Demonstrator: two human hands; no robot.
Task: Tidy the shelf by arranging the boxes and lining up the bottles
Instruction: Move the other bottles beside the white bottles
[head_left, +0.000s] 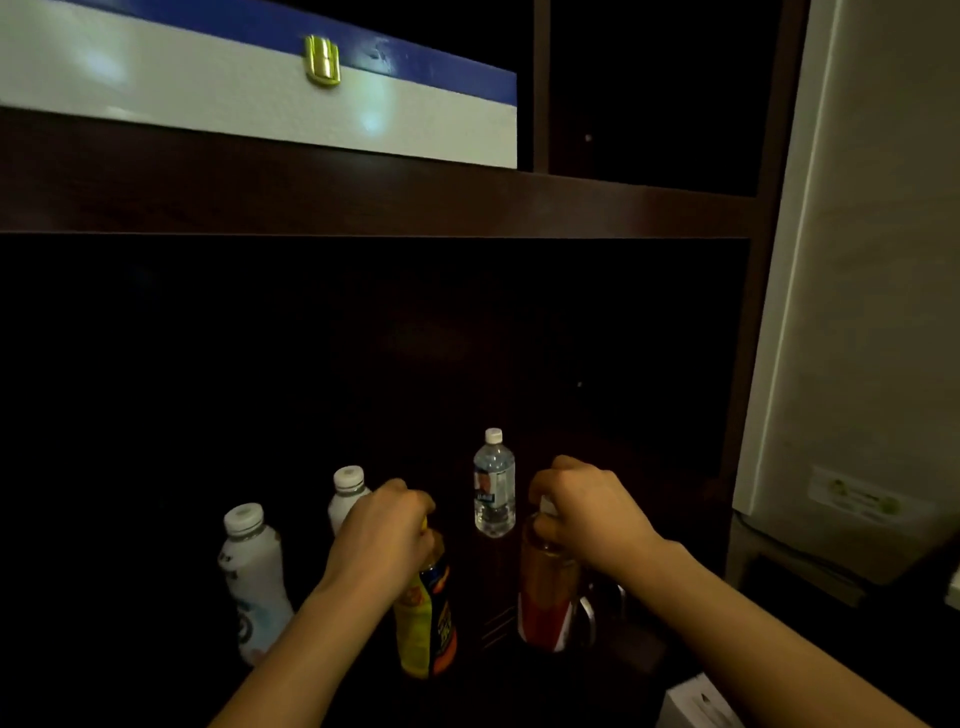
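Lower compartment of a dark brown wooden shelf unit (363, 200), contents listed from the left.

1. Tall white plastic bottle with white screw cap and pale printed label (254, 577). Upright, nearest the left, well apart from either hand.
2. Second white plastic bottle with white cap (347, 498). Upright, further back; its lower body is hidden behind the left hand.
3. Left hand (382, 535). Fingers curled down over the cap and neck of item 4, gripping it from above.
4. Dark bottle with yellow and orange wrap label (427, 618). Upright on the shelf floor near the front; a sliver of yellow cap shows under the fingers.
5. Small clear water bottle with white cap and blue-and-white label (494, 488). Upright, set back between the two hands, touched by neither.
6. Right hand (589, 509). Fingers curled round the top of item 7, gripping it from above.
7. Amber bottle with red and white label (548, 597). Upright, just right of item 4.

Upper compartment: white box with blue band and gold metal clasp (208, 88), at the left.

Right of the unit: pale off-white appliance (857, 312). Bottom right corner: part of a white carton (696, 701).
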